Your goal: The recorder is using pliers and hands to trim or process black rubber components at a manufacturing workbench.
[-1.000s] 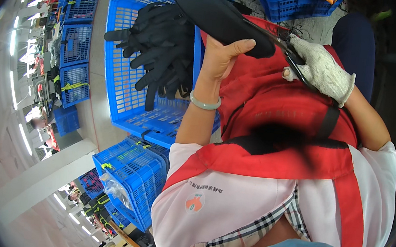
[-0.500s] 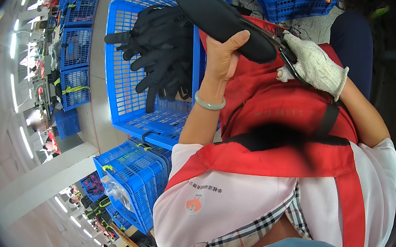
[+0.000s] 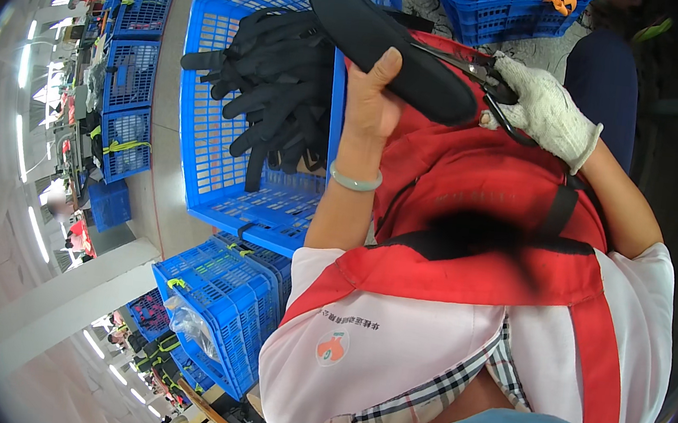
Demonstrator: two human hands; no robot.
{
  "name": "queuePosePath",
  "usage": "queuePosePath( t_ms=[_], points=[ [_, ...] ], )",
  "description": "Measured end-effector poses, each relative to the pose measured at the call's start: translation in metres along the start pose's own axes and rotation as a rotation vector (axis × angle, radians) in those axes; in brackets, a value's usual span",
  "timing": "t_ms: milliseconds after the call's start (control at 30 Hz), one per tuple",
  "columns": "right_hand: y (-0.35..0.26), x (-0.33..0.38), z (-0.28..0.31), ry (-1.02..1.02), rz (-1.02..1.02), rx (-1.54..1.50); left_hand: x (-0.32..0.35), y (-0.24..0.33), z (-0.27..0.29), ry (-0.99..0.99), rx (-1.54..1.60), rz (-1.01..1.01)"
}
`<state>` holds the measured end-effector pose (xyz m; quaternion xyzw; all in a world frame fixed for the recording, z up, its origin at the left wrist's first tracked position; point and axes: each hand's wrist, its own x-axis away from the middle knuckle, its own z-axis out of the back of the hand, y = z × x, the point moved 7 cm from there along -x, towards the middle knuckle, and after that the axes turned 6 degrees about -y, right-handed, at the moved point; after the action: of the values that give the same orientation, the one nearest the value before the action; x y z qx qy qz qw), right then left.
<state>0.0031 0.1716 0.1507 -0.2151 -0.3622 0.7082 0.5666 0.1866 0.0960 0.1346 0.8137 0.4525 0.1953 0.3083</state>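
Note:
My bare left hand [image 3: 375, 91] grips a long, curved black padded strap [image 3: 389, 47], thumb on top. The strap's rounded end points toward my right side, and its other end runs out past the top edge of the view. In a white knit glove, my right hand [image 3: 543, 113] is closed around the dark handles of a pair of scissors [image 3: 496, 96]. The scissor blades reach left along the far edge of the strap; whether they touch it I cannot tell. Both hands are over the red apron [image 3: 458, 174] on my lap.
Beside my left arm stands a blue plastic crate [image 3: 213, 186] holding a heap of similar black straps [image 3: 278, 81]. Another blue crate [image 3: 500, 18] with dark pieces is at the far side. More blue crates [image 3: 217, 306] are stacked at lower left, near a white pillar [image 3: 83, 284].
The strap's rounded end has dropped slightly toward me. The scissors now show their blades more fully, beyond the strap's far edge. My left hand keeps its hold.

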Motion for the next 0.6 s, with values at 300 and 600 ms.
queuePosePath(
  t_ms=[300,600],
  points=[
    [0.017,-0.010,-0.022,0.015,0.182,-0.142,-0.002,-0.009,0.001,-0.025,-0.176,-0.097],
    [0.014,-0.015,-0.025,-0.091,0.003,-0.002,-0.001,-0.011,0.008,-0.008,-0.112,-0.066]
  ],
)
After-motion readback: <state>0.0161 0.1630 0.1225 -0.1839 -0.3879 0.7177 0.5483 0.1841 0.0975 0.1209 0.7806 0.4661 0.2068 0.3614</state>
